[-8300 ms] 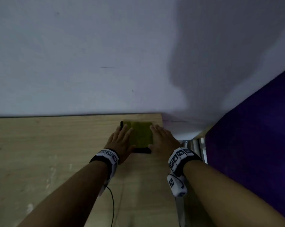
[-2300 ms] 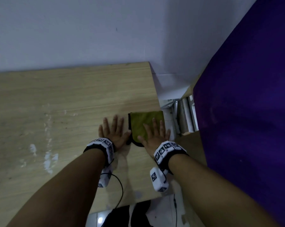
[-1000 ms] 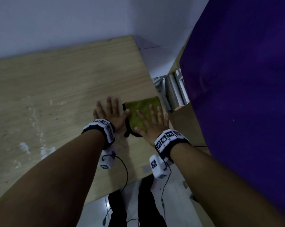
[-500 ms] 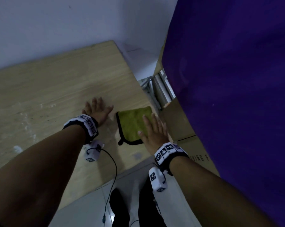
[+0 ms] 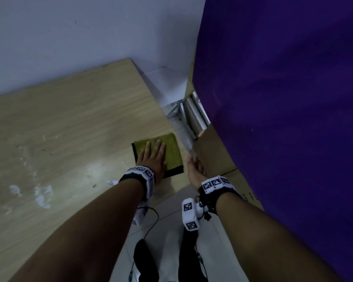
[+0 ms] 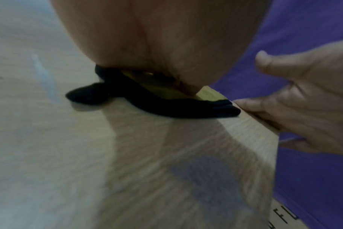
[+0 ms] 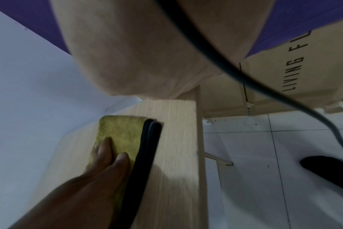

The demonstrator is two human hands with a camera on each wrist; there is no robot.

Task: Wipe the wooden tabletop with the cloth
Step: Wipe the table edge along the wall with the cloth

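Your left hand (image 5: 151, 159) lies palm-down, fingers straight and close together, on the folded olive-green terry cloth with black piped edging (image 5: 172, 152), which sits flat at the near right corner of the pale, fine-grained wooden tabletop (image 5: 70, 127). Your right hand (image 5: 194, 169) is off the cloth, just beyond the tabletop's right edge, fingers loosely bent and holding nothing. Right of the tabletop stands a brown cardboard box with printed lettering (image 7: 296, 72), partly draped in smooth purple fabric (image 5: 283, 98).
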